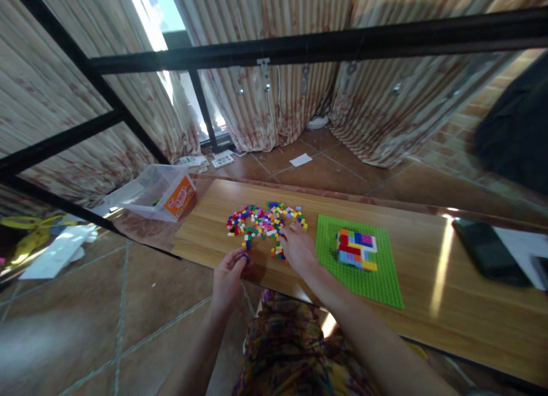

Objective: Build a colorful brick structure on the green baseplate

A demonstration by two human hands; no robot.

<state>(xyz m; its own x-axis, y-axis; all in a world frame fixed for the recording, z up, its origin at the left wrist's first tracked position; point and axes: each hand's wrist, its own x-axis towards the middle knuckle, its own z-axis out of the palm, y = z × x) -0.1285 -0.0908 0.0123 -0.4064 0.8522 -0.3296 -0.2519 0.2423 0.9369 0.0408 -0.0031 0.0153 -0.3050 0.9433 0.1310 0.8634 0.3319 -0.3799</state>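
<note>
A loose pile of small toy building bricks (261, 218) in many colours lies on the wooden table (205, 219). At the table's near edge, my left hand (229, 273) pinches a dark blue brick (245, 258) between thumb and fingers. My right hand (298, 246) reaches palm down over the pile's right side, its fingertips among the bricks; whether it grips one is hidden. Just right of that hand lies a green studded baseplate (385, 282), bearing a flat block of joined bricks (355, 249) in red, blue, yellow, white and purple.
A clear plastic bin (148, 193) with an orange label stands left of the table. On the table's right end lie a dark flat object (490, 253) and white paper (520, 250). Black metal bars (299, 51) cross in front of the curtains.
</note>
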